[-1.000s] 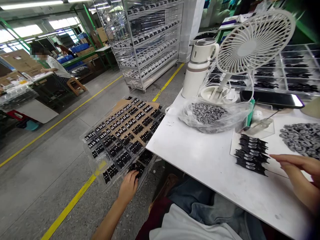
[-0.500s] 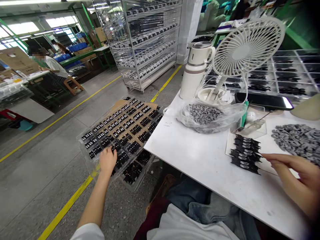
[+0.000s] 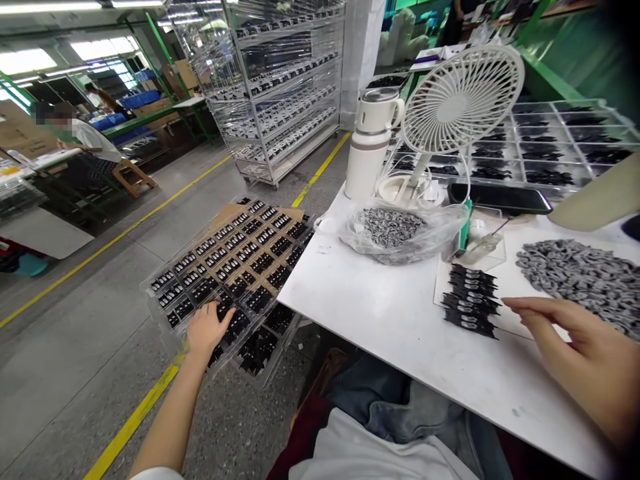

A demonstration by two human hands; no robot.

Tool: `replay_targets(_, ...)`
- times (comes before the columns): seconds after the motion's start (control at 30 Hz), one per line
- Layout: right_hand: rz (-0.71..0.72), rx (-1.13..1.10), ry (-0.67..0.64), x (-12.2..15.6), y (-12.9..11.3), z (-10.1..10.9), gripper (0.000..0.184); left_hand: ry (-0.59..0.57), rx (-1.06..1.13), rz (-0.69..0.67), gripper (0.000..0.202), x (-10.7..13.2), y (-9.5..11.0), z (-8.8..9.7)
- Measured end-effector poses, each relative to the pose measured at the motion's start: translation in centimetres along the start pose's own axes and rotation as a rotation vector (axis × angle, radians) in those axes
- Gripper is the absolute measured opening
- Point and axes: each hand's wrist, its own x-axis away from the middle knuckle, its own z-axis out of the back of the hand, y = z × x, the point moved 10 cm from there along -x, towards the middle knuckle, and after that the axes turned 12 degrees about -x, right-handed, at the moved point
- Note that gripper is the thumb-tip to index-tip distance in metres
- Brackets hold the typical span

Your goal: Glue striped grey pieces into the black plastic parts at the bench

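Note:
My left hand is over the near part of a clear divided tray, its thumb apart from the fingers. Small black parts lie around its fingertips, and I see nothing in its grasp. Over the white table, my right hand has thumb and index finger pressed together, with nothing showing between the tips. Just left of those tips, a row of black parts with grey pieces on them lies on a pale board. Behind the right hand is a heap of small grey pieces.
A clear bag of grey pieces, a white bottle, a fan and a phone stand or lie on the table. Another tray sits beneath the left one. A wrapped rack stands beyond; a person sits far left.
My left hand has drawn back slightly and its thumb has spread from the fingers. My right hand keeps its pinched shape by the row. The whole view has shifted a little to the right.

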Motion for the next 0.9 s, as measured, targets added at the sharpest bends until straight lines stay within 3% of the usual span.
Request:
replay_targets(0.17,-0.013,0.008,-0.067,-0.1,0.2,-0.4,0.024,-0.037,0.019,0.002,0.061,0.0,0.1,-0.4)
replay_targets(0.3,-0.007,0.011,-0.086,-0.3,0.0,-0.5,0.026,-0.044,0.072,0.072,0.052,-0.9,-1.0,-0.3)
replay_targets(0.5,-0.001,0.011,-0.076,-0.2,0.0,-0.4,0.027,0.072,0.243,0.226,0.049,0.0,-1.7,2.5)
replay_targets(0.57,-0.007,0.011,-0.085,-0.2,0.0,-0.5,0.027,0.113,0.331,0.239,0.048,1.5,0.2,3.0)
replay_targets(0.73,-0.029,-0.001,-0.061,-0.2,0.4,-0.2,0.025,0.087,0.565,0.043,0.030,5.9,9.6,1.3)
replay_targets(0.8,-0.031,-0.008,-0.061,-0.1,0.5,-0.2,0.025,0.132,0.607,0.049,0.028,7.1,11.7,0.6)
replay_targets(0.9,-0.021,-0.005,-0.051,-0.1,0.4,-0.1,0.025,0.213,0.629,0.023,0.028,7.7,13.2,0.3)
